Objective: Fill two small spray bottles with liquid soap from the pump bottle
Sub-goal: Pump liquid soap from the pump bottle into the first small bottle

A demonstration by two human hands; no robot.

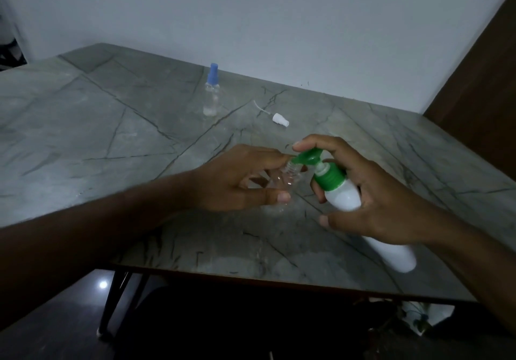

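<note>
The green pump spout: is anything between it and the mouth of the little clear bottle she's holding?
Nothing visible. The green pump spout sits right at the clear bottle's uncapped threaded neck. That bottle's white sprayer cap lies off on the table, and the left hand's fingers grip the bottle's sides.

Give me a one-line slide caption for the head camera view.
Right hand aims the pump bottle nozzle at an open spray bottle held by the left hand.

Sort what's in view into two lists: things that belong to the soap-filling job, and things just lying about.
Job:
pump bottle, gripped in the right hand
open clear spray bottle, held by the left hand
white spray cap, off, on the table
blue-capped spray bottle

Lying about:
white object with a green pattern under the table
</note>
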